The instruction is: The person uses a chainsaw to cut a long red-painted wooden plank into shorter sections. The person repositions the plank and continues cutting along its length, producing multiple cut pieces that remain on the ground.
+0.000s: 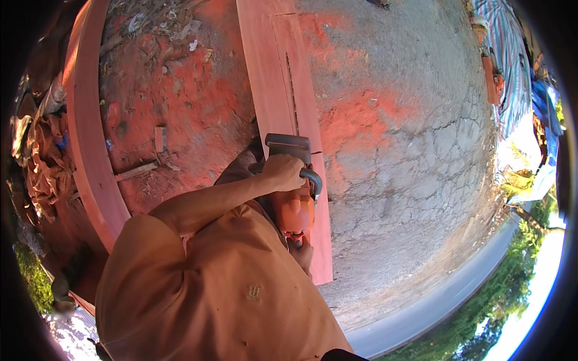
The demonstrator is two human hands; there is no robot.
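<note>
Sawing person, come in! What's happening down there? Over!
Left hand and right hand gripping saw. Saw over board. Stick on ground, off to the left.

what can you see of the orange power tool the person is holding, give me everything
The orange power tool has a rounded body that looks like plastic, a wide dark grey guard across its front and a curved dark handle. It lies lengthwise over the reddish board, behind a dark slit. The left hand grips the curved handle; the right hand, partly hidden, holds the rear end. No blade shows, and whether it is running cannot be told.
</note>
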